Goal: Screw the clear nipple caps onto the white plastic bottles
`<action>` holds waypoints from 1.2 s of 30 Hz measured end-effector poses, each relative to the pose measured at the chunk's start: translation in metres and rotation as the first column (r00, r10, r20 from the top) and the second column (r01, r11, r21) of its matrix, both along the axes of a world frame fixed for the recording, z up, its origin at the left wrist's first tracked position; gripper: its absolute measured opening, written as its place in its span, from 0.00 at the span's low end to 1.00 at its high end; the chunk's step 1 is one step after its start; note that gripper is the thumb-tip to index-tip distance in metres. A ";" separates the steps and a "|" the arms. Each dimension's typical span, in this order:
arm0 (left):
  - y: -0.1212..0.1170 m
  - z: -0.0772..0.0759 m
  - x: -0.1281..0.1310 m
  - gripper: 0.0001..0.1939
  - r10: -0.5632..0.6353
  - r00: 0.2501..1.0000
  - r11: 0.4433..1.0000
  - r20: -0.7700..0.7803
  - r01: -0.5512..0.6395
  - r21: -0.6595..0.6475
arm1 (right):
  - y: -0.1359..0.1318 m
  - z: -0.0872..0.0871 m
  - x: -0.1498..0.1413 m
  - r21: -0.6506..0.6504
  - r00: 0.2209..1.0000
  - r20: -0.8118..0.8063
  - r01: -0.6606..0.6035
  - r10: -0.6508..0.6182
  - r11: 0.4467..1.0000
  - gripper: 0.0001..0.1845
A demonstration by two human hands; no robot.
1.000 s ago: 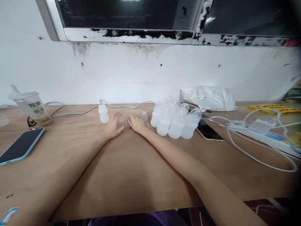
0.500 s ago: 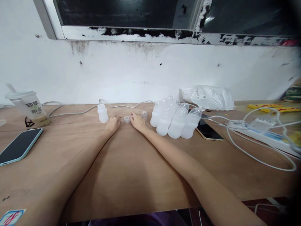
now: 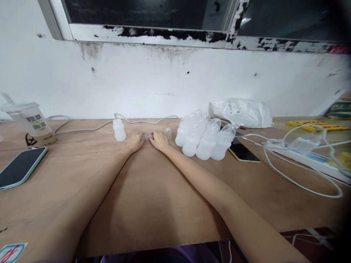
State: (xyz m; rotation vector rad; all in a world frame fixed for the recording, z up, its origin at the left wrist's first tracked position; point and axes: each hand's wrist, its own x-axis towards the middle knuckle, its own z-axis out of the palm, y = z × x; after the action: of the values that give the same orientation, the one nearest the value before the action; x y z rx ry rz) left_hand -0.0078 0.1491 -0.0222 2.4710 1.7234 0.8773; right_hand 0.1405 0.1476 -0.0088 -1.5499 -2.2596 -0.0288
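My left hand (image 3: 135,142) is closed on a small translucent bottle ring (image 3: 144,136), holding it by its left side. Just right of it, my right hand (image 3: 159,141) pinches a small clear piece (image 3: 150,136) that looks like a bottle nipple; the fingers partly hide it. The two pieces are close together, and I cannot tell if they touch. Beside my right hand sits a clear domed cap (image 3: 168,132). An open-topped frosted baby bottle (image 3: 119,130) stands upright to the left of my left hand. Several capped baby bottles (image 3: 206,142) stand grouped at the right.
A plastic bag (image 3: 241,112) lies against the wall behind the bottles. Further right are a dark phone (image 3: 245,150), a power strip (image 3: 298,153) and looped white cables. At left stand a drink cup (image 3: 34,124) and a second phone (image 3: 23,166). A thin cable runs along the wall.
My left hand has moved right and taken hold of the ring, which lay on the table between my hands. My right hand keeps its small clear piece and has shifted slightly left.
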 end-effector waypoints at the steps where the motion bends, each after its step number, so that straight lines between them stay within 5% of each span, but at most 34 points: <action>1: -0.001 0.000 0.000 0.17 0.006 1.000 1.000 -0.001 -0.006 0.001 | 0.000 0.000 0.000 0.006 1.000 0.005 -0.014 0.013 1.000 0.17; 25: -0.003 0.002 0.000 0.17 -0.002 1.000 1.000 -0.016 0.002 0.021 | 0.001 -0.005 -0.001 0.066 0.999 0.031 -0.045 0.043 0.997 0.16; 36: -0.013 0.001 -0.012 0.26 0.038 0.999 0.998 -0.003 -0.038 0.059 | -0.004 -0.005 0.007 0.134 0.998 -0.036 0.060 -0.055 0.989 0.17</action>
State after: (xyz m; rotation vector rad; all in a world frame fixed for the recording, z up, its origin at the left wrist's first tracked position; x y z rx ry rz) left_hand -0.0195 0.1357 -0.0208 2.4852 1.7772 0.9408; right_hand 0.1478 0.1432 -0.0133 -1.5327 -2.1409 -0.1686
